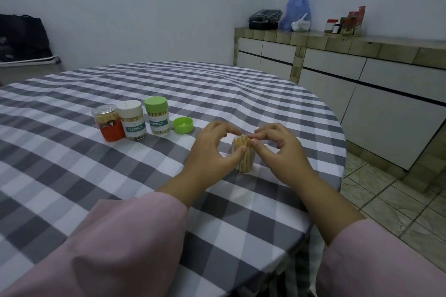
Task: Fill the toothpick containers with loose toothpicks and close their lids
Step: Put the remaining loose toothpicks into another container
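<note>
A clear open container (pixel 245 164) stands upright on the checked tablecloth, packed with toothpicks (pixel 241 141) that stick out of its top. My left hand (pixel 212 149) curls around its left side, thumb and forefinger at the rim. My right hand (pixel 275 144) pinches the toothpick tips from the right. A loose green lid (pixel 183 124) lies upside down to the left. Further left stand three closed containers: one with a green lid (pixel 157 116), one with a white lid (pixel 132 120) and a red one with a clear lid (pixel 109 122).
The round table (pixel 72 176) has its edge close on the right, with tiled floor (pixel 391 200) below. A tiled counter (pixel 362 55) with bags and jars runs along the right wall. A dark bag (pixel 21 36) sits at the far left.
</note>
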